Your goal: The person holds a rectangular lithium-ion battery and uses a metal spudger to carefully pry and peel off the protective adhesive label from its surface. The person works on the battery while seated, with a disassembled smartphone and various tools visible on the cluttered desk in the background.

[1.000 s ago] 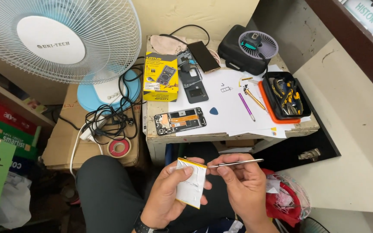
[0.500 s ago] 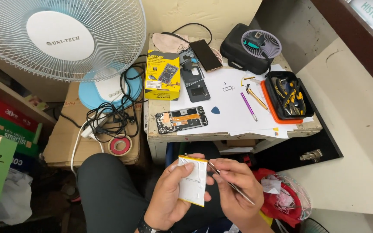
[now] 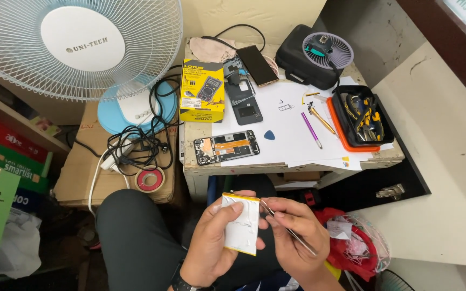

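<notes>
Tweezers (image 3: 287, 229) are lying pinched in the right hand (image 3: 296, 237), fingers narrow around the thin metal shaft, with the tip meeting the upper right edge of the battery (image 3: 241, 222). The left hand (image 3: 211, 245) is gripping that flat white battery, thumb across its face and fingers curled behind it, and is holding it over the lap, just below the front edge of the small table (image 3: 292, 161).

To do this well, I judge the tip should be sliding flat along the battery's edge rather than digging in, since a soft cell like this is likely to puncture or crease under a sharp point. The left hand should be keeping the battery steady without bending it.

On the table, the opened phone body (image 3: 226, 147) is lying near the front edge, directly above the battery in view, with a blue pick (image 3: 269, 134) just to its right. A yellow box (image 3: 203, 98) is standing behind the phone body, and a black phone back (image 3: 244, 99) is lying beside that box. A purple tool (image 3: 312, 129) is lying further right, and a black tray of tools (image 3: 363, 114) is sitting at the table's right end. A white fan (image 3: 76, 48) is standing left of the table above tangled cables (image 3: 136, 143). Nothing is blocking the hands; the table edge is near above them.
</notes>
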